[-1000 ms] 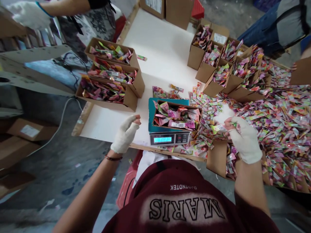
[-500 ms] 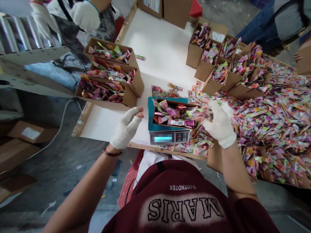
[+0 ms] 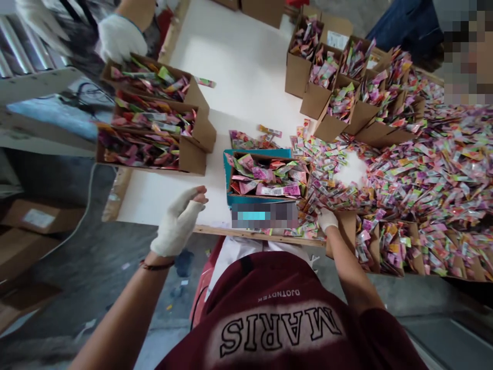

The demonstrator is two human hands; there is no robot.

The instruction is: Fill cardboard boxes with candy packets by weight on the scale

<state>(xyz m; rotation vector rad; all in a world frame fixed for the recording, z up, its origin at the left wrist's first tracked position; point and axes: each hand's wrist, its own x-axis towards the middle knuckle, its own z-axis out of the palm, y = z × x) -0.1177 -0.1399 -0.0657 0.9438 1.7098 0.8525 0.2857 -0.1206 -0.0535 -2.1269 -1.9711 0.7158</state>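
My left hand point(image 3: 177, 222), in a white glove with bare fingertips, hovers left of the scale. Its fingers are loosely stretched, with nothing between them and the thumb. My right hand point(image 3: 327, 220), gloved too, reaches down to loose candy packets point(image 3: 308, 229) right of the scale. Its fingertips are partly hidden, so its grip is unclear. On the teal digital scale point(image 3: 228, 198) sits a cardboard box point(image 3: 308, 184) filled with small colourful packets point(image 3: 265, 174). The lit display point(image 3: 251, 216) faces me.
Filled boxes point(image 3: 198, 154) stand in a row at left, with a co-worker's gloved hand point(image 3: 121, 38) at the rear one. More filled boxes point(image 3: 296, 72) stand at back right. A large packet heap point(image 3: 442, 169) spreads right. Filled boxes point(image 3: 345, 231) line the near right edge.
My right hand has moved from the right end of the box on the scale down to the loose packets near the table edge. A co-worker's hand has come to the rear left box.
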